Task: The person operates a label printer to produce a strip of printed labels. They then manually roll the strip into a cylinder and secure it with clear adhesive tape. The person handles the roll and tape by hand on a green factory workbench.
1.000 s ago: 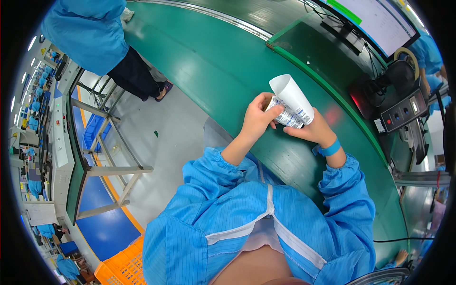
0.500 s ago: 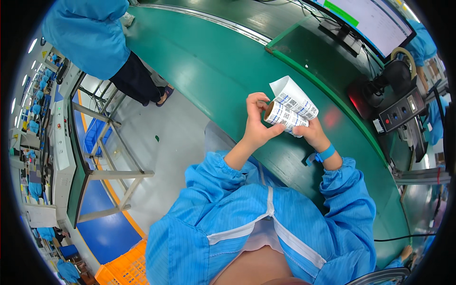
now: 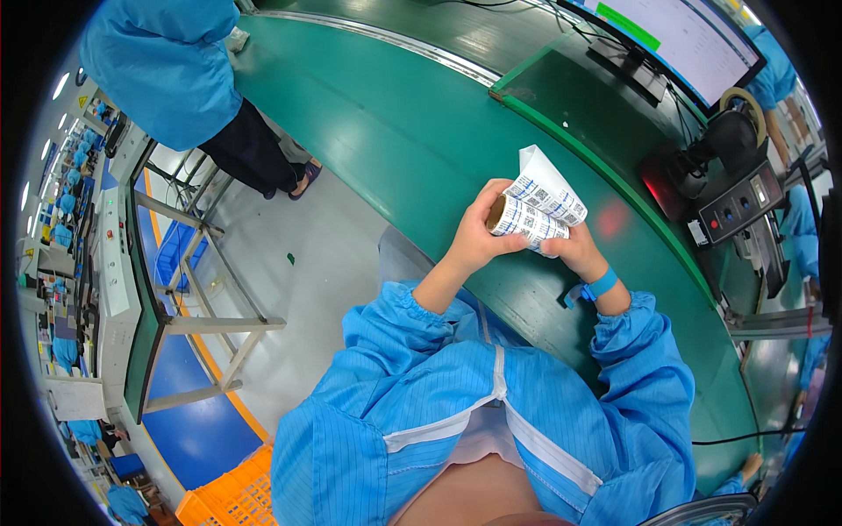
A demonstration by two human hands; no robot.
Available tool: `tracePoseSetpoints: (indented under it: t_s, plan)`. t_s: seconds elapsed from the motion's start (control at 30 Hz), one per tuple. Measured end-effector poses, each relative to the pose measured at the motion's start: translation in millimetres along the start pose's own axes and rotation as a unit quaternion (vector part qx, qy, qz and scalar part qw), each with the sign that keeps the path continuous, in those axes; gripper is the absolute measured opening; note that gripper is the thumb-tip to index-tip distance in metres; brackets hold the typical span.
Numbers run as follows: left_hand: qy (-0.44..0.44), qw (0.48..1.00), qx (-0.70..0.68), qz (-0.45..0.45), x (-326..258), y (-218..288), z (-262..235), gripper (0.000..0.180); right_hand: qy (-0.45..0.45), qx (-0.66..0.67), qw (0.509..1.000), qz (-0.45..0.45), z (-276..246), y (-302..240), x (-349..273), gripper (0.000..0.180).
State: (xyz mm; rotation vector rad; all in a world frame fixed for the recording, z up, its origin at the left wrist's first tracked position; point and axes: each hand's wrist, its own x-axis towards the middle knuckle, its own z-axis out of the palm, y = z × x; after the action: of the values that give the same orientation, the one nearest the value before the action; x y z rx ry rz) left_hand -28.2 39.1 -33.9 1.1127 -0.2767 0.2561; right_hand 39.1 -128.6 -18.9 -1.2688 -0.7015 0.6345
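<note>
A roll of white printed labels on a brown cardboard core (image 3: 526, 217) is held in front of me above the green conveyor belt (image 3: 395, 131). My left hand (image 3: 478, 237) grips the roll's core end. My right hand (image 3: 570, 250) holds the other end, and a loose strip of labels (image 3: 545, 180) curls up from it. A blue strap circles my right wrist. Both my arms are in blue coat sleeves.
A person in a blue coat (image 3: 167, 70) stands at the belt's upper left. A monitor (image 3: 675, 35), a tape dispenser (image 3: 732, 131) and a control box with buttons (image 3: 737, 206) sit to the right. A metal frame table (image 3: 202, 298) and an orange crate (image 3: 232, 495) are at the left.
The roll has turned from tilted upright to lying sideways between my hands, and the loose end of labels has unrolled upward. Both hands shifted slightly lower.
</note>
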Motion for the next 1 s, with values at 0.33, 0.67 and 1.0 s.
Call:
tracePoseSetpoints:
  t_s: [0.33,0.67,1.0]
  plan:
    - [-0.001,0.997,-0.073,0.008,0,-3,0,0.078,-0.013,0.117,0.991,0.069,7,-9,-3,0.077]
    - [0.113,0.970,-0.212,-0.046,4,-1,-3,0.056,-0.013,-0.367,0.910,-0.192,22,-20,9,0.068]
    - [0.064,0.985,-0.150,-0.057,4,-3,-7,0.058,0.101,-0.268,0.945,-0.159,21,-8,6,0.040]
